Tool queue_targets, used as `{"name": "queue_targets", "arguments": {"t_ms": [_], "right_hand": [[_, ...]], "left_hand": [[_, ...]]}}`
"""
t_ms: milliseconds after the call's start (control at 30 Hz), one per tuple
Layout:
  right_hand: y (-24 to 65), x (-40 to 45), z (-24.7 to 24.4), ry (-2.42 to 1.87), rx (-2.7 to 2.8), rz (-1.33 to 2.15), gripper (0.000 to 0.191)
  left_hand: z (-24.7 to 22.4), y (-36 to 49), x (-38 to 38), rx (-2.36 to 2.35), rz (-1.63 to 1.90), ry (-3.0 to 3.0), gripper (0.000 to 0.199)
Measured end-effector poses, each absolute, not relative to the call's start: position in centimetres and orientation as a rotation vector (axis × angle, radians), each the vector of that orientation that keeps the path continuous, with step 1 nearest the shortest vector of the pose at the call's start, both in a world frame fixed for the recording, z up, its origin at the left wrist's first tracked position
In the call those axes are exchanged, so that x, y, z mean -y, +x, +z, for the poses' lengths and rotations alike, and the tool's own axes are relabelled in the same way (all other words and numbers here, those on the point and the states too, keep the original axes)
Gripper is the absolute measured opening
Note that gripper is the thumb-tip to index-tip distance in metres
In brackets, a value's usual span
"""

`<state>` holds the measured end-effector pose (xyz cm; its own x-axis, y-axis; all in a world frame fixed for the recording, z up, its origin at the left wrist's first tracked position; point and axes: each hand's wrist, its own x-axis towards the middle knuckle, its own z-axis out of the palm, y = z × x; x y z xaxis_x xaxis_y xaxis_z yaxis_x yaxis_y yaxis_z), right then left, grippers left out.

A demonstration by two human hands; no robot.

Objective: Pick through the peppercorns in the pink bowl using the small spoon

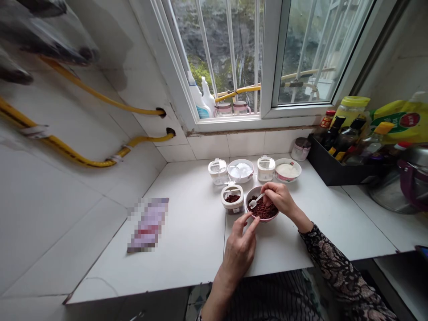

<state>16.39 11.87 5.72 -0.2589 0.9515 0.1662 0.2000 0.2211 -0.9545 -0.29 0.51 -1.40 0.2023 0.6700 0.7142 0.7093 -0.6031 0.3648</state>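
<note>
A small white spoon is pinched in the fingers of my right hand, its scoop tilted down over a bowl. Dark red, peppercorn-like grains fill much of that bowl. My left hand has its fingers stretched and apart, fingertips touching the bowl's near left rim. Just left of the bowl stands a seasoning jar with its lid up and similar dark red grains inside. Behind are two more clear-lidded jars, a left one and a right one.
A bowl of white powder and a bowl of pale grains stand at the back. A black bin of bottles and a metal pot occupy the right. A blurred purple packet lies left. Yellow pipes run along the wall.
</note>
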Motion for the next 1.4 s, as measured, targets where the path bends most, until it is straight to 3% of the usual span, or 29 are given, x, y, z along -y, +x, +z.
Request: {"name": "queue_targets", "arguments": {"t_ms": [567,700,967,1200,1400], "right_hand": [[16.6,-12.5,6.4,-0.944,1.387,1.268,0.014],[15.4,-11.7,6.3,-0.841,1.493,1.058,0.015],[14.2,-10.3,6.1,-0.538,2.095,0.279,0.020],[16.6,-10.9,6.2,-0.821,1.829,0.531,0.017],[16.6,-11.4,6.0,-1.004,1.992,0.641,0.018]], "left_hand": [[-1.3,-0.3,-0.6,1.364,-1.402,-2.390,0.057],[-1.3,-0.3,-0.6,1.355,-1.405,-2.393,0.057],[-1.6,-0.3,-0.6,1.389,-1.419,-2.396,0.060],[-1.5,-0.3,-0.5,1.390,-1.412,-2.405,0.059],[-1.4,-0.3,-0.5,1.390,-1.403,-2.401,0.058]]}}
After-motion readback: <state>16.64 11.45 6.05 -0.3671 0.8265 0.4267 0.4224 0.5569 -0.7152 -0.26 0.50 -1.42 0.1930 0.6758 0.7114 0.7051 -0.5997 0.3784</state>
